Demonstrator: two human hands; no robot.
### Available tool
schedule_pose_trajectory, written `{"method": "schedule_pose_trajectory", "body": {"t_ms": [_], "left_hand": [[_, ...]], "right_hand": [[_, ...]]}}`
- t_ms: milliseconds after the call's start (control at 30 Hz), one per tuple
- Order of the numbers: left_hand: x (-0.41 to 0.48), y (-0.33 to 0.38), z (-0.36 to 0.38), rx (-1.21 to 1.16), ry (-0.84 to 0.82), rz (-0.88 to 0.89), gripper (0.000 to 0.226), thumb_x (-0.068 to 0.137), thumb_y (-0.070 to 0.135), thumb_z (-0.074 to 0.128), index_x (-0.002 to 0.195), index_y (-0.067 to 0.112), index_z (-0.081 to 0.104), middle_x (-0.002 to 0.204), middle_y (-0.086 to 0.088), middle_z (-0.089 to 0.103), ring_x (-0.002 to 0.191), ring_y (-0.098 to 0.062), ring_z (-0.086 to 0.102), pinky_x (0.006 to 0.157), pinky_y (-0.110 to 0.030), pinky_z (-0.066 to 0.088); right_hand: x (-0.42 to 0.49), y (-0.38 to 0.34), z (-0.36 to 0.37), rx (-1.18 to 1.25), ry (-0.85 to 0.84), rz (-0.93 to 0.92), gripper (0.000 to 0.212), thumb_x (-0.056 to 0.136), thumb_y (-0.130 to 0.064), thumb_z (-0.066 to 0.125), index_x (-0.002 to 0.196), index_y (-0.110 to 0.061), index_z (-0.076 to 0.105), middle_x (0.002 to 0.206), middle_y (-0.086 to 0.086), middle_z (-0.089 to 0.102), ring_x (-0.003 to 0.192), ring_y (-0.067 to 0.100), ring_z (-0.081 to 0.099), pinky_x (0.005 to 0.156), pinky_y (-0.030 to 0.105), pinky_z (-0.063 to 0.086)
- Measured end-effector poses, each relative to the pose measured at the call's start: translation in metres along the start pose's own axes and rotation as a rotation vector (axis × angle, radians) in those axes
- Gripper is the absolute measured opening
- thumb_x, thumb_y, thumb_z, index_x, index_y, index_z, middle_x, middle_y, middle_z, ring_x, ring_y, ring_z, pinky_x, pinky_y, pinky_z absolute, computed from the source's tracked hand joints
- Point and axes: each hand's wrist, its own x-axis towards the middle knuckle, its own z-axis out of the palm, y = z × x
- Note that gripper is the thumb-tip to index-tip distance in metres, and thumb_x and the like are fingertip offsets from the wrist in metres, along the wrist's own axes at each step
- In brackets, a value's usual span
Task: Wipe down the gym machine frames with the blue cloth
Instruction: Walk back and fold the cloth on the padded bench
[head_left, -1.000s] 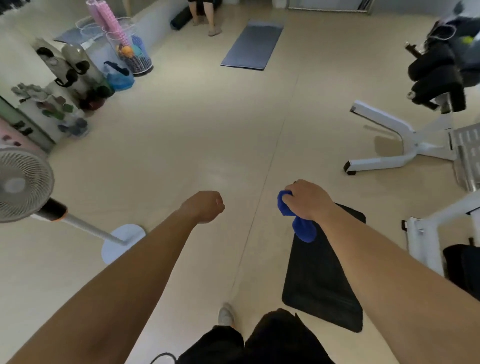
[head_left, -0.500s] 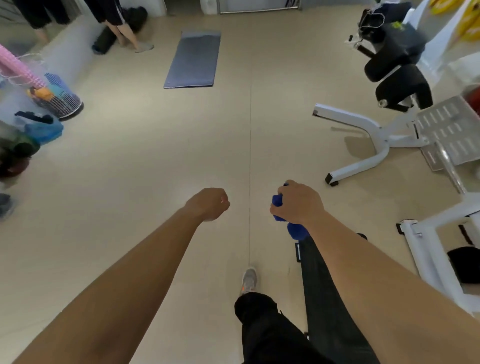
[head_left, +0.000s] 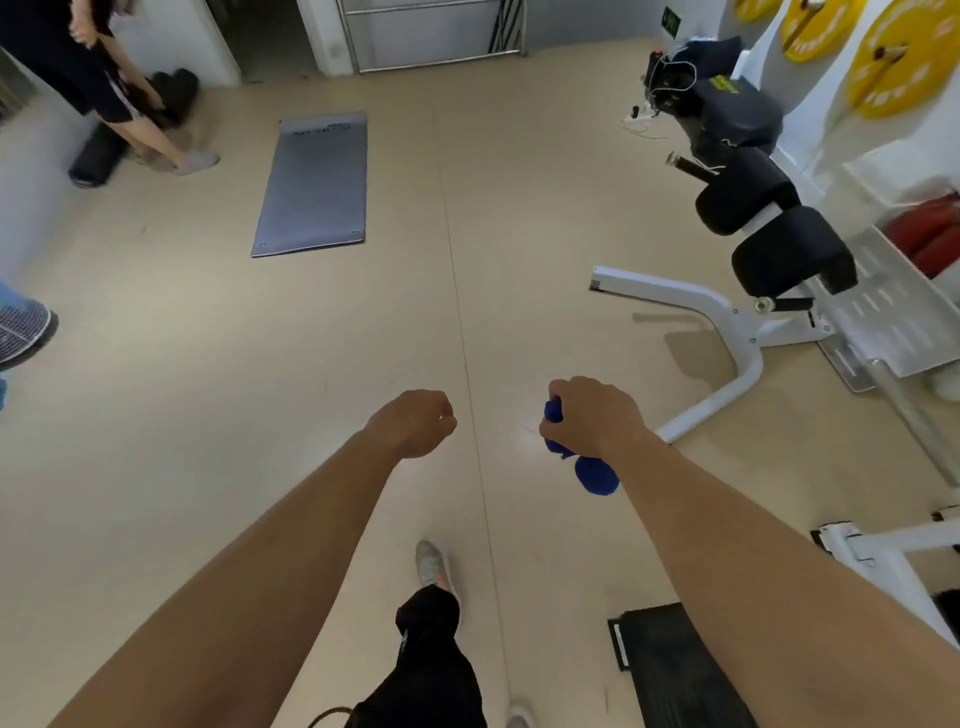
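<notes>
Right hand (head_left: 592, 415) grips the blue cloth (head_left: 596, 475); left hand (head_left: 413, 423) is curled, empty. Open floor (head_left: 363, 322) lies ahead, a white machine frame (head_left: 654, 286) to their right.

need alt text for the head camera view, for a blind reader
A person on a gym floor grips a bunched blue cloth in the right hand; the left hand is curled and empty. A white machine frame with black pads stands ahead on the right.
</notes>
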Motion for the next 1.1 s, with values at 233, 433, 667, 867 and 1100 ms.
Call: {"method": "schedule_pose_trajectory", "body": {"t_ms": [233, 433, 667, 867, 1100], "left_hand": [[0.192, -0.026, -0.125, 0.021, -0.036, 0.09, 0.031, 0.099, 0.034, 0.047, 0.122, 0.018, 0.061, 0.124, -0.001, 0.062, 0.113, -0.021, 0.055, 0.096, -0.04, 0.048], [0.34, -0.019, -0.232, 0.058, -0.054, 0.183, 0.031, 0.1, 0.032, 0.047, 0.122, 0.016, 0.061, 0.124, -0.004, 0.062, 0.113, -0.023, 0.055, 0.094, -0.037, 0.047], [0.542, 0.003, -0.308, 0.137, -0.087, 0.235, 0.03, 0.098, 0.034, 0.047, 0.12, 0.02, 0.061, 0.122, 0.001, 0.062, 0.11, -0.02, 0.056, 0.091, -0.036, 0.048], [0.715, 0.048, -0.402, 0.184, -0.079, 0.238, 0.03, 0.096, 0.034, 0.047, 0.118, 0.022, 0.062, 0.119, 0.002, 0.063, 0.107, -0.018, 0.056, 0.091, -0.038, 0.05], [0.897, 0.117, -0.501, 0.179, -0.067, 0.282, 0.028, 0.096, 0.033, 0.047, 0.117, 0.022, 0.062, 0.117, 0.003, 0.063, 0.107, -0.019, 0.057, 0.091, -0.037, 0.05]], "right_hand": [[0.195, -0.005, -0.066, 0.094, -0.007, 0.127, 0.052, 0.085, -0.04, 0.06, 0.133, -0.025, 0.047, 0.118, -0.002, 0.06, 0.094, 0.024, 0.062, 0.08, 0.038, 0.053], [0.343, -0.012, -0.133, 0.178, 0.015, 0.176, 0.025, 0.082, -0.037, 0.059, 0.102, -0.022, 0.055, 0.101, -0.002, 0.057, 0.085, 0.023, 0.061, 0.077, 0.039, 0.055], [0.532, 0.04, -0.181, 0.177, 0.034, 0.232, 0.024, 0.084, -0.037, 0.056, 0.101, -0.021, 0.055, 0.099, -0.002, 0.058, 0.084, 0.022, 0.061, 0.077, 0.038, 0.054], [0.696, 0.113, -0.258, 0.193, 0.037, 0.279, 0.026, 0.086, -0.039, 0.056, 0.104, -0.021, 0.055, 0.105, 0.0, 0.054, 0.088, 0.025, 0.059, 0.08, 0.039, 0.052], [0.852, 0.194, -0.356, 0.255, 0.12, 0.356, 0.026, 0.084, -0.042, 0.057, 0.103, -0.024, 0.057, 0.103, -0.002, 0.055, 0.087, 0.023, 0.059, 0.078, 0.037, 0.053]]}}
